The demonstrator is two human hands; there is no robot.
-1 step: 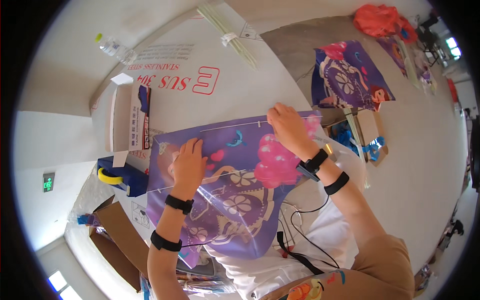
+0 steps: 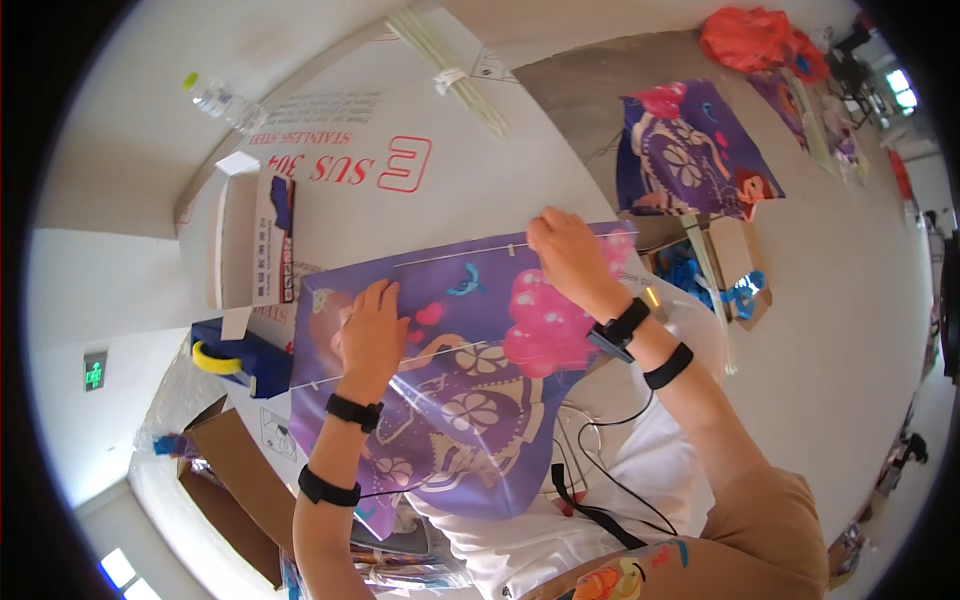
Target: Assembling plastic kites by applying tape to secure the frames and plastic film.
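A purple kite sheet (image 2: 470,400) with a cartoon print and a pink patch lies spread over my lap and the white table's edge. A thin white rod (image 2: 450,255) runs along its far edge. My left hand (image 2: 370,335) lies flat on the sheet's left half, pressing it down. My right hand (image 2: 565,250) pinches the rod and the sheet's top edge near the pink patch. Both wrists carry black bands, and black cables hang by my right forearm.
Left of the kite stand a blue tape dispenser (image 2: 240,362) with a yellow roll and a white box (image 2: 245,245). A bundle of pale rods (image 2: 455,65) and a water bottle (image 2: 225,100) lie farther back. A second purple kite (image 2: 690,150), a red bag (image 2: 750,40) and cardboard boxes (image 2: 235,490) surround me.
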